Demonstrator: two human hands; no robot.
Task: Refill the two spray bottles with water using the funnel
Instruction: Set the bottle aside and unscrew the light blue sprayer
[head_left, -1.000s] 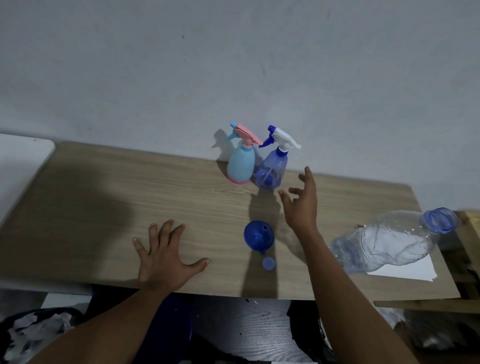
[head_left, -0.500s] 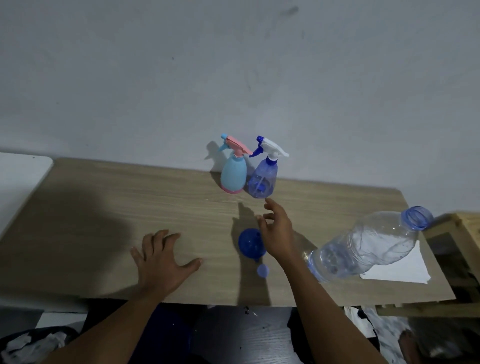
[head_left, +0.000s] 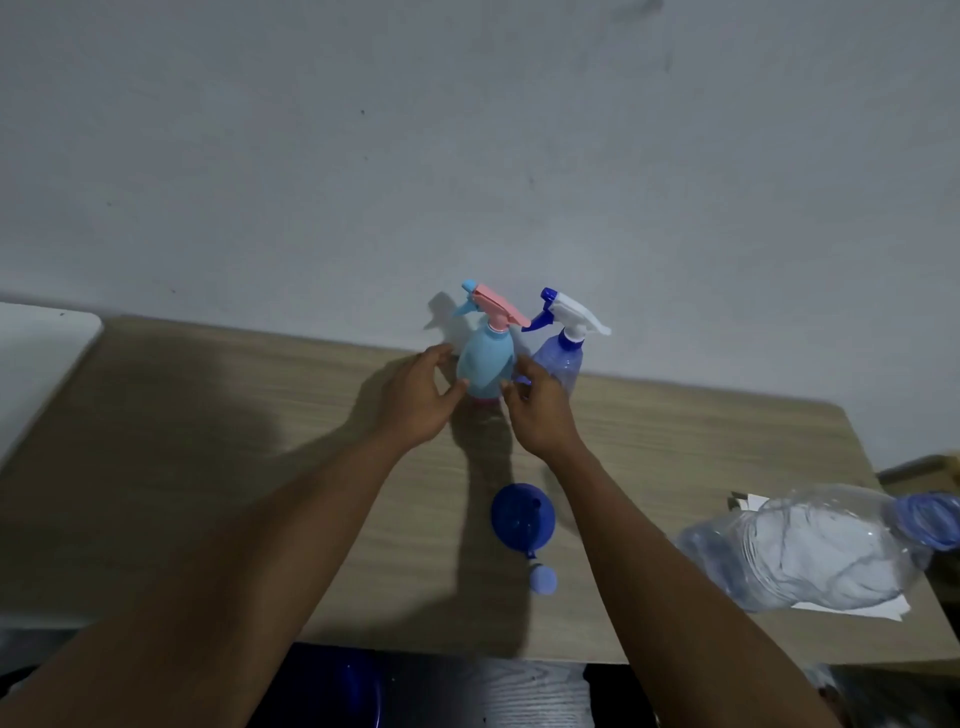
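A light blue spray bottle (head_left: 487, 366) with a pink trigger stands at the back of the wooden table (head_left: 208, 441), by the wall. My left hand (head_left: 418, 397) cups its left side, thumb in front and fingers behind. My right hand (head_left: 540, 413) presses on its right side, fingers between it and the translucent blue spray bottle (head_left: 565, 358) with a white trigger. A blue funnel (head_left: 522, 514) lies on the table nearer to me, between my forearms. At the right, a large clear water bottle (head_left: 810, 553) with a blue cap lies on its side.
A small blue cap (head_left: 544, 579) lies just in front of the funnel. A white sheet of paper (head_left: 883, 605) is under the water bottle. A white surface (head_left: 41, 358) adjoins the table on the left and a wooden piece (head_left: 930, 470) on the right.
Both hands moved from the near part of the table to the back and closed around the light blue spray bottle. The view has shifted slightly.
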